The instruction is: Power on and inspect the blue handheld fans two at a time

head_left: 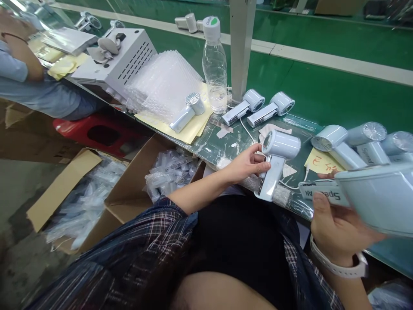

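My left hand (243, 165) pinches the handle of a pale blue handheld fan (283, 144), its round head tipped up beside the bench edge. Closer to the camera, my right hand (342, 230) grips another pale blue handheld fan (377, 196) by its lettered handle, with the thumb pressed on the lettering. That fan's head runs off the right side of the view. Two similar fans (243, 107) lie on the bench beyond my left hand, near a thin white cable (248, 131). Several more fans (332, 137) lie on the right, some on a yellow sheet (322, 162) with red writing.
A plastic bottle (214, 60) stands by a metal post (240, 47). To its left are stacked bubble-wrap bags (171, 82), one fan (189, 113) on yellow paper, and a grey metal box (129, 56). Open cartons (129, 189) with bagged items stand below. Another person's arm (24, 56) is at far left.
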`<state>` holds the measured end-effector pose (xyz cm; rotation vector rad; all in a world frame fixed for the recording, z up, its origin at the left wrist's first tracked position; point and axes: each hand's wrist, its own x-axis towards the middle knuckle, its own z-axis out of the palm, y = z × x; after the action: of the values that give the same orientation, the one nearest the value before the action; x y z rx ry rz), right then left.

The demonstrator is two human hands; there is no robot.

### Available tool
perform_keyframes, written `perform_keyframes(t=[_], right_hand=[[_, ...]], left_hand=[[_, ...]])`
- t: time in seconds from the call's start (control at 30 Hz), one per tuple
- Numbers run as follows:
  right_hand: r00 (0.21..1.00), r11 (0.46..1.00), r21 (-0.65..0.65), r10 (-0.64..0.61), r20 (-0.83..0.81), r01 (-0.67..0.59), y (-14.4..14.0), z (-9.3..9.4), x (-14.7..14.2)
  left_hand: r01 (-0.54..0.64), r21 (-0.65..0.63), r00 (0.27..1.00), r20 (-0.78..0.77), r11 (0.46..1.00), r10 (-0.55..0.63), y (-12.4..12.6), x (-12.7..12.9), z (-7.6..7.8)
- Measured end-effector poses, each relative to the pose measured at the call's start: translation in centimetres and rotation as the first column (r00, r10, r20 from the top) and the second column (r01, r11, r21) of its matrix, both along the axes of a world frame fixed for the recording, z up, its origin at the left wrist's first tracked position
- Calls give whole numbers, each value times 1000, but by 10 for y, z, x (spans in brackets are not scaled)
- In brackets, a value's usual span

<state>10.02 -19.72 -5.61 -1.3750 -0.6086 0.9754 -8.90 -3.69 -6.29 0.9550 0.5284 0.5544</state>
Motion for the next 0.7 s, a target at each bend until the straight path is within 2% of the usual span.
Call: perform_keyframes(t=[0.1,0.13,0.17,0.23,0.33,0.57,0.7], right_hand=[[962,990,-17,-133,240,141,11,-10,10],[953,988,-2,-148,263,153,15,-9,11],[961,989,26,-149,234,147,19,-6,11],[991,988,106,-119,54,113,24,3,8],[988,983,167,-57,-142,80,24,21,0],[986,990,142,20,-163,3,12,48,-3],[983,989,151,37,-179,-9,5,48,10]], left_hand=[[-72,-33,997,6,997,72,4,2,-12],[-73,-42,997,8,996,73,5,1,-14],[-61,-48,998,9,997,62,5,1,-15],[-36,-59,999,9,998,37,6,-1,-16],[-45,-78,999,10,996,46,5,-3,-14],[-51,-103,999,9,993,52,5,-2,-14],[-37,-99,999,30,994,40,5,-2,-15]])
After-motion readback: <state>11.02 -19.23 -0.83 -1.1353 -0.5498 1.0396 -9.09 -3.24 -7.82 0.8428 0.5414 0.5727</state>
